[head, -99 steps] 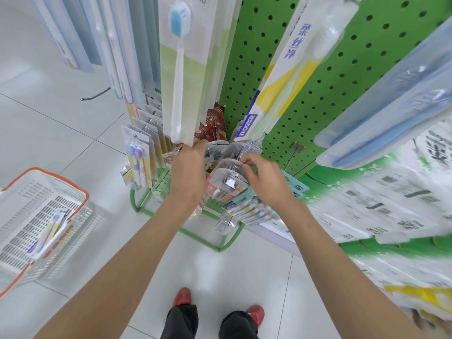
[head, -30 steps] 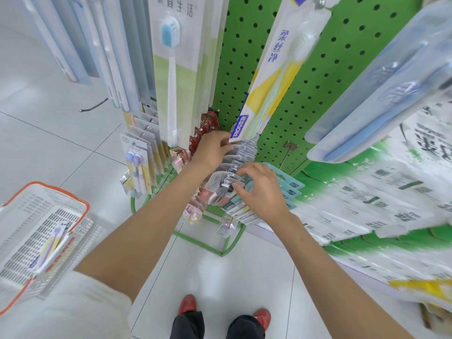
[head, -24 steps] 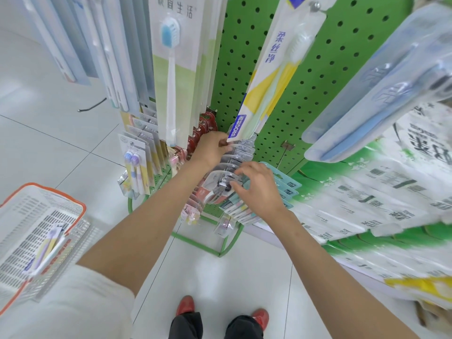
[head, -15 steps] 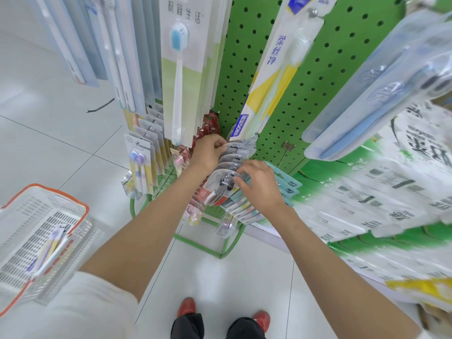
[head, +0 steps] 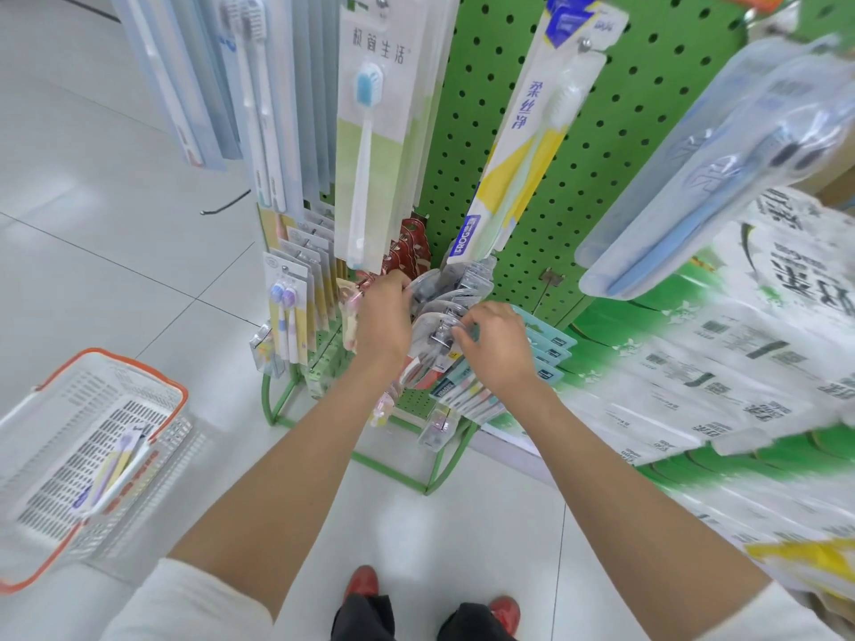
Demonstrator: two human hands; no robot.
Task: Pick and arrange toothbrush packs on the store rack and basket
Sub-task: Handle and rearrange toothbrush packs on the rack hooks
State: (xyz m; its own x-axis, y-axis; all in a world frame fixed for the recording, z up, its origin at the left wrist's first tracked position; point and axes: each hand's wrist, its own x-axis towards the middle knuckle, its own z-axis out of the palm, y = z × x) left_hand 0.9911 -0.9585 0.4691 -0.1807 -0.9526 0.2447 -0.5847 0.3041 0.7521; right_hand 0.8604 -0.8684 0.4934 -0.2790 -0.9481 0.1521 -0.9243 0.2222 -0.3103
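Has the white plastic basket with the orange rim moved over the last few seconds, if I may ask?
No. The white plastic basket with the orange rim keeps its spot on the tiled floor, left of the green wire rack foot.

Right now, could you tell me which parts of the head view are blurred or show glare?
Head view: the white-and-green printed packs at right are smeared; the glossy white floor tiles show soft glare; the left hand and right hand look sharp.
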